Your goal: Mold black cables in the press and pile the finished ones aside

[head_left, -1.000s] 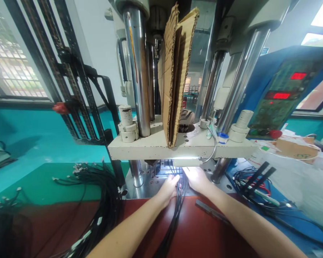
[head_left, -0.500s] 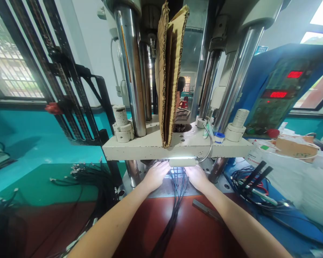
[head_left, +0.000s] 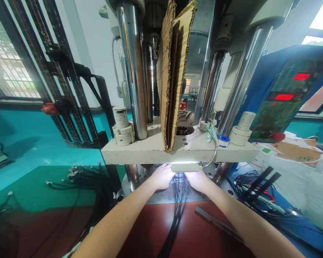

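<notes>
Currently, the left hand (head_left: 161,177) and right hand (head_left: 197,181) are reaching beneath a press plate (head_left: 150,152), flanking black cables (head_left: 179,204); whether either grip is closed on them is unclear. Right of the right grip, a white plastic sack (head_left: 293,186) is sitting, contents hidden.

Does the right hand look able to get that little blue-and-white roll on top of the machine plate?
Probably not as things stand. The right hand sits under the thick cream metal plate, and the small blue-and-white roll rests on top of it, so the plate blocks the way.
</notes>
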Motion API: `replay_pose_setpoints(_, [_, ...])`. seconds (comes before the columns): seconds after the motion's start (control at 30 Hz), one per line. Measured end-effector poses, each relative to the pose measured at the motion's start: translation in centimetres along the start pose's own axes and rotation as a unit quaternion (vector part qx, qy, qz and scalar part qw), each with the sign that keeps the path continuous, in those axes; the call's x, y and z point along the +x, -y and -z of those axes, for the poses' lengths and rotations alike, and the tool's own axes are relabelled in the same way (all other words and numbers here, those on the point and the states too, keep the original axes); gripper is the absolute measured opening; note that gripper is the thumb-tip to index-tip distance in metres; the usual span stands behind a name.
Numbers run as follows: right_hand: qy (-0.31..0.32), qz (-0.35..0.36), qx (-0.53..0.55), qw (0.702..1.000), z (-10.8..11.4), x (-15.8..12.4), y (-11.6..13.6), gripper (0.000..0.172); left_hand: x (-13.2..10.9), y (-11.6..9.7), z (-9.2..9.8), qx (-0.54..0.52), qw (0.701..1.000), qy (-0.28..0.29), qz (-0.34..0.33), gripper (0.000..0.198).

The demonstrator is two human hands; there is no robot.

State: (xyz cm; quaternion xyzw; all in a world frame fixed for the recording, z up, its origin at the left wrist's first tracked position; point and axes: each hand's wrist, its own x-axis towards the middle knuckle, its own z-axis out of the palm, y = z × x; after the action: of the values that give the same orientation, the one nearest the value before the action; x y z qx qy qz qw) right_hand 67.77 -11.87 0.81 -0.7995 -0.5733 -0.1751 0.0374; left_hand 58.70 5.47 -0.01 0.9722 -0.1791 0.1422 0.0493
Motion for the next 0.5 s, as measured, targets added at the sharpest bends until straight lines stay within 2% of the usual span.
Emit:
replay_pose_setpoints(0.17, [0.03,0.023,-0.019,0.999,0.3,0.4,-0.2,0.024,0.8,0.4,-0.7,0.029,0.997,0.038,0.055,0.041])
replay_pose_setpoints(0.3, [0.046,0.029,-0.014,0.998,-0.4,0.4,-0.8,0.025,0.9,0.8,-0.7,0.03,0.994,0.075,0.076,0.041])
replay_pose_setpoints(0.5, [0.026,-0.008,0.001,1.0,-0.7,-0.6,-1.0,0.043,0.9,0.2,0.2,0.022,0.994,0.07,0.081,0.05])
